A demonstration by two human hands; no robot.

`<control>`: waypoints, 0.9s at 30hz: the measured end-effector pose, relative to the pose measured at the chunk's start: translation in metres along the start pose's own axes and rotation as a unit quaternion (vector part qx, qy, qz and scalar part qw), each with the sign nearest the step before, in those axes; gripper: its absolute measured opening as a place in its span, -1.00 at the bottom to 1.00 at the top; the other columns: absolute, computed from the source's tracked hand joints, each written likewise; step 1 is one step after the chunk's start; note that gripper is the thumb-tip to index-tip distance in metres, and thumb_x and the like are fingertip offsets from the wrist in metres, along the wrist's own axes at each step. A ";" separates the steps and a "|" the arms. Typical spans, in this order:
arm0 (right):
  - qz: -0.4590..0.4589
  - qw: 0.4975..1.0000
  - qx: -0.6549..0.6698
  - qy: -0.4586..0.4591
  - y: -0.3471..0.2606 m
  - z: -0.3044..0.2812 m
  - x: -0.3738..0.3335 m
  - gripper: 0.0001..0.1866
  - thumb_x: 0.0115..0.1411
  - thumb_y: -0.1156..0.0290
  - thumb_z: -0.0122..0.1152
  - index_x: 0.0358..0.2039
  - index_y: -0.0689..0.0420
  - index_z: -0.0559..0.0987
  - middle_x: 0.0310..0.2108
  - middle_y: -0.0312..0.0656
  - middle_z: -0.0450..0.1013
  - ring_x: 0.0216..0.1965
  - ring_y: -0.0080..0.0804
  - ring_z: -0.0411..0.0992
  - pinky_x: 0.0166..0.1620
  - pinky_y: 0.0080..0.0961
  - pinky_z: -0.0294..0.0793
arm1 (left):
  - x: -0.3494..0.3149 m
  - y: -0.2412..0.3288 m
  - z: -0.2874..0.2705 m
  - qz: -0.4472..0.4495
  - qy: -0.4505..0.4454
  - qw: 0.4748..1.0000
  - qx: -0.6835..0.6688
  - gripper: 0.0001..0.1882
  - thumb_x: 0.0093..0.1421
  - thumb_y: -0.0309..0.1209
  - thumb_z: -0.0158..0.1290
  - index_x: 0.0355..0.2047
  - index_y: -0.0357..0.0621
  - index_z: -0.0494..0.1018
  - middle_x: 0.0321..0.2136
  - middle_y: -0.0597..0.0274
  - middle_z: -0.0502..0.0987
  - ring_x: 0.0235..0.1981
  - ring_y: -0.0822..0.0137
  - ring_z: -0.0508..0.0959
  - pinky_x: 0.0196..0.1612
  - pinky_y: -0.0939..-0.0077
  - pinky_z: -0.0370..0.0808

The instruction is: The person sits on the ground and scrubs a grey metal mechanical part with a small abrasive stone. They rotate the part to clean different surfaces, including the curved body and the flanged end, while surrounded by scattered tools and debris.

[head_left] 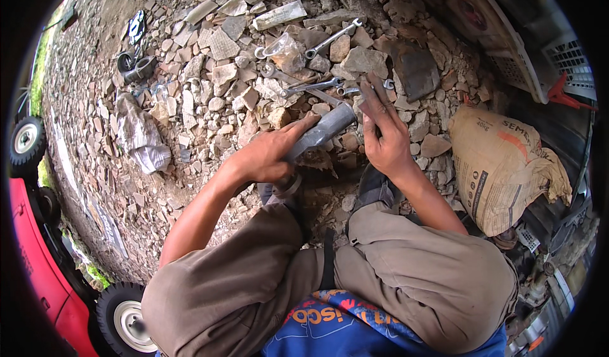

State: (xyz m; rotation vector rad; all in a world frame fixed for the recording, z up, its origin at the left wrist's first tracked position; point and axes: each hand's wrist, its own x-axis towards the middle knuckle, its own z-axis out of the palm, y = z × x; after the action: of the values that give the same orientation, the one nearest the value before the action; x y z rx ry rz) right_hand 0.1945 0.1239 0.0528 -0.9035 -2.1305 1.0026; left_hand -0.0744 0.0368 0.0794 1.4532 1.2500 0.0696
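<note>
My left hand (273, 148) is wrapped around a grey metal tube (327, 127), which slants up to the right with its round end near my right hand. My right hand (388, 138) is just beyond that end, fingers straight and close together. Between its thumb and fingers is a small reddish-brown flat piece (366, 109), perhaps folded sandpaper; much of it is hidden. Past both hands lie several wrenches on the stones, among them a combination wrench (331, 39) and another wrench (312, 87). A clear plastic bag (287, 54) lies beside them.
Broken stones and tile pieces (216, 103) cover the ground. A brown paper sack (501, 167) stands at the right, below a plastic crate (571, 59). To the left are a crumpled whitish sack (141, 135), black round parts (136, 68) and a red vehicle (44, 268) with wheels.
</note>
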 end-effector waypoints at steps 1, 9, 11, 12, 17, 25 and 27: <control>-0.015 1.000 -0.020 -0.014 -0.001 0.000 0.000 -0.30 0.24 0.76 0.01 0.43 0.19 0.34 0.48 0.05 0.19 0.29 0.06 0.45 0.16 -0.30 0.64 | 0.002 -0.003 -0.001 0.020 0.006 1.000 -0.011 0.19 -0.14 -0.43 0.20 0.56 -0.10 -0.06 0.13 -0.33 0.52 0.06 -0.25 0.59 0.17 0.06 0.51; -0.059 0.977 -0.177 -0.101 0.006 0.036 -0.018 -0.25 0.17 0.62 0.11 0.43 0.25 0.30 0.49 -0.06 0.21 -0.06 -0.04 0.65 -0.11 -0.25 0.72 | 0.006 0.024 -0.027 -0.057 -0.005 0.992 0.117 0.07 -0.04 -0.47 0.24 0.50 -0.17 0.02 -0.06 -0.28 0.61 -0.03 -0.17 0.65 0.03 0.06 0.58; -0.060 0.975 -0.185 -0.112 0.013 0.037 -0.011 -0.23 0.16 0.64 0.10 0.44 0.27 0.28 0.50 -0.02 0.18 -0.11 -0.02 0.66 -0.14 -0.23 0.72 | 0.006 0.048 -0.023 -0.148 0.013 0.960 0.236 -0.07 -0.02 -0.47 0.25 0.39 -0.28 0.14 -0.11 -0.26 0.62 -0.07 -0.16 0.66 -0.07 0.03 0.60; -0.063 0.974 -0.184 -0.117 0.014 0.039 -0.007 -0.22 0.15 0.64 0.10 0.44 0.28 0.26 0.51 -0.01 0.16 -0.13 -0.01 0.67 -0.16 -0.22 0.72 | 0.008 0.044 -0.014 -0.163 0.052 0.953 0.251 -0.27 0.00 -0.41 0.30 0.16 -0.35 0.27 -0.23 -0.20 0.62 -0.16 -0.15 0.66 -0.16 0.02 0.61; -0.036 0.976 -0.170 -0.127 0.001 0.045 -0.007 -0.17 0.11 0.66 0.09 0.46 0.29 0.22 0.54 0.02 0.08 -0.27 0.01 0.67 -0.26 -0.23 0.71 | 0.018 0.016 0.025 -0.086 0.291 0.927 0.219 -0.38 0.08 -0.24 0.38 0.01 -0.32 0.37 -0.44 -0.10 0.64 -0.37 -0.19 0.67 -0.32 0.00 0.60; 0.002 0.968 -0.195 -0.158 0.014 0.038 0.012 -0.14 0.14 0.65 0.06 0.50 0.31 0.11 0.56 0.05 0.00 -0.36 0.03 0.66 -0.33 -0.22 0.71 | 0.029 0.027 0.009 -0.158 0.277 0.927 0.195 -0.46 0.13 -0.19 0.38 -0.04 -0.27 0.46 -0.49 -0.14 0.65 -0.43 -0.16 0.69 -0.37 0.01 0.60; 0.056 0.962 -0.173 -0.206 -0.008 0.041 0.006 -0.13 0.14 0.64 0.06 0.50 0.32 0.10 0.57 0.04 -0.02 -0.45 0.03 0.66 -0.39 -0.22 0.71 | 0.033 0.026 0.010 -0.146 0.274 0.930 0.198 -0.45 0.13 -0.18 0.39 -0.02 -0.28 0.47 -0.48 -0.16 0.66 -0.42 -0.16 0.70 -0.37 0.01 0.60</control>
State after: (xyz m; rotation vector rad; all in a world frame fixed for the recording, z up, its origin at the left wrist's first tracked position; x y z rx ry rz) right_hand 0.1582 0.1085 0.0389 -1.0609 -2.6926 0.9518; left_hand -0.0375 0.0591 0.0764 1.6282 2.0226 0.0219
